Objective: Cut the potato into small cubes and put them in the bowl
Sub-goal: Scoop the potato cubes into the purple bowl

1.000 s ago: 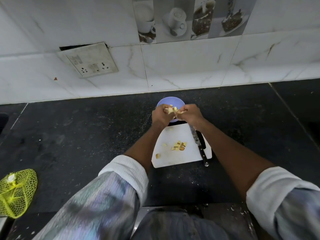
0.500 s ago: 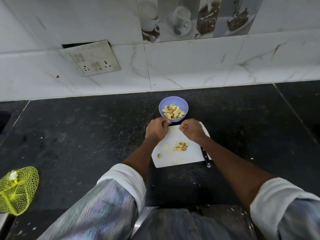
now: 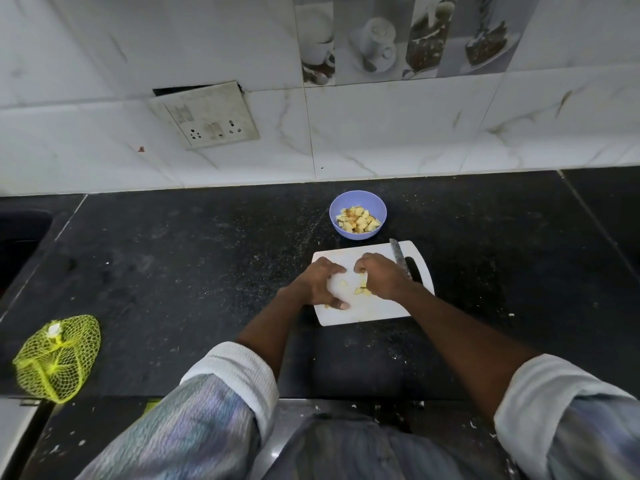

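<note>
A lilac bowl [image 3: 357, 199] holding several potato cubes [image 3: 358, 220] stands on the black counter just behind a white cutting board [image 3: 374, 311]. A few loose potato cubes [image 3: 360, 290] lie on the board between my hands. My left hand [image 3: 320, 285] rests cupped on the board's left part, its thumb touching the surface by a small piece. My right hand [image 3: 379, 275] curls down over the loose cubes. A knife [image 3: 398, 259] lies on the board's right side, its handle partly under my right forearm.
A yellow mesh bag [image 3: 57, 356] lies at the counter's front left. A tiled wall with a switch plate [image 3: 207, 116] rises behind the counter. A dark sink edge [image 3: 20, 237] shows at far left. The counter's front edge [image 3: 346, 401] is near my body.
Both hands dropped a handful of cubes into the bowl, then drew back toward me onto the board. They now cup the remaining loose cubes.
</note>
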